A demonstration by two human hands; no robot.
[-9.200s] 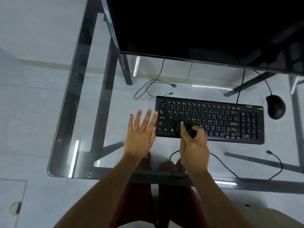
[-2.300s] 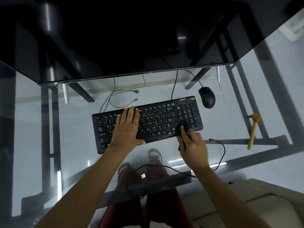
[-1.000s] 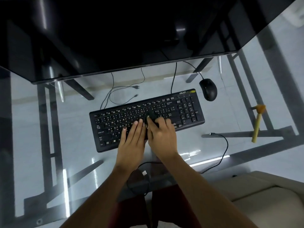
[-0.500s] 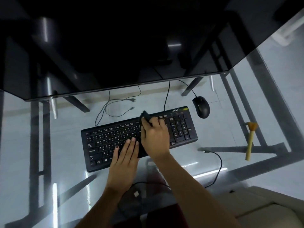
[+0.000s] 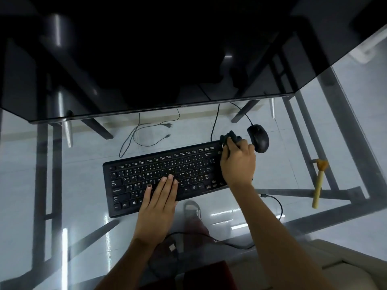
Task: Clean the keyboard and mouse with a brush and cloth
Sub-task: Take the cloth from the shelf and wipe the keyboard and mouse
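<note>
On the glass bench (image 5: 69,185) my left hand (image 5: 159,197) lies flat, steadying the keyboard (image 5: 146,181). My right hand (image 5: 237,162), clenched around the dark cloth (image 5: 229,136), has swept from mid-keyboard to its far-right corner; the mouse (image 5: 258,138) comes next, I judge.

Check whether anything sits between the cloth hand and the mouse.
Nothing visible does. The right hand holds the dark cloth at the keyboard's far right corner; only bare glass separates it from the mouse.
</note>
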